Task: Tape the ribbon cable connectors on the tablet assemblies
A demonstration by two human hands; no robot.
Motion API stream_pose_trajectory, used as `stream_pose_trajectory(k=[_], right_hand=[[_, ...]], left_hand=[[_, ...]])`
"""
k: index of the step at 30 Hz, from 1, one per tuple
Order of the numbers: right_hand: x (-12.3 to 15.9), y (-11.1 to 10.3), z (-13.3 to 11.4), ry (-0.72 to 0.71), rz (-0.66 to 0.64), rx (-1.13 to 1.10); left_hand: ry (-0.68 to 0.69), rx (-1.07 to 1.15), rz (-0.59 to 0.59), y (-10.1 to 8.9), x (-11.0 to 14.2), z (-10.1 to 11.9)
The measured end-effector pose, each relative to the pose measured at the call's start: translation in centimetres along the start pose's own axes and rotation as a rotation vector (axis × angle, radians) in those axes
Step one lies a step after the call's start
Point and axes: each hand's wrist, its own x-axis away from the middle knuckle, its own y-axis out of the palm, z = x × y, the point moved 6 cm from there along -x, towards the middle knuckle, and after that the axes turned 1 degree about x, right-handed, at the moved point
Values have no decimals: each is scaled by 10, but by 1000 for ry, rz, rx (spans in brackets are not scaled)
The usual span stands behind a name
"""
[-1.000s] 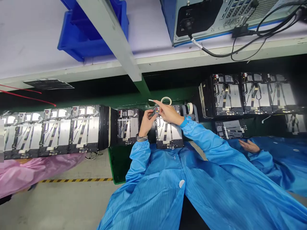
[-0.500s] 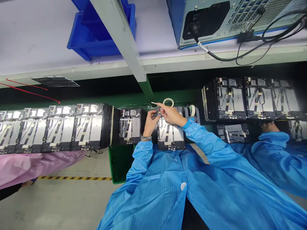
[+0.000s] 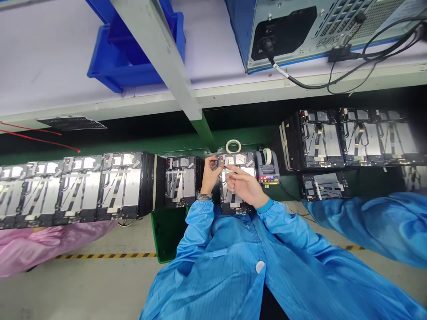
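Observation:
An opened tablet-like device (image 3: pixel 230 198) with silver panels, dark strips and a black frame lies in front of me. My left hand (image 3: pixel 210 175) grips its upper left corner, thumb on top and fingers at the edge. Over the middle of the device, my right hand (image 3: pixel 246 187) has its index finger stretched toward my left thumb, the other fingers loosely bent and apart. I make out nothing in it. An automatic tape dispenser (image 3: pixel 267 170) with a lit red display stands just right of the device. Behind the device lies a ring of pale tape (image 3: pixel 227 146).
A similar device (image 3: pixel 180 178) sits left of my hand, beside long stacks of more (image 3: pixel 122 186). Further stacks (image 3: pixel 322 138) and a device lying sideways (image 3: pixel 325 186) are on the right. A green crate (image 3: pixel 167 235) is below. A co-worker's blue sleeve (image 3: pixel 367 222) reaches in from the right.
My right hand has drawn back from the device's top edge, down and to the right, uncovering the tape dispenser. The pale strip at its fingertips is out of sight. The co-worker's hand has left view.

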Motion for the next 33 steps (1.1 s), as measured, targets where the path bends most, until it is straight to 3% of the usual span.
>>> stream_pose_trajectory(k=[6, 18, 28, 33], right_hand=[[-12, -5, 16, 112, 57, -254], [-21, -15, 16, 160, 111, -372], [-23, -14, 8, 170, 147, -325], [-7, -18, 11, 246, 60, -65]], left_hand=[[118, -82, -29, 1, 0, 11], [241, -394, -122, 2, 3, 32], [300, -439, -119, 3, 8, 38], [282, -430, -126, 2, 5, 38]])
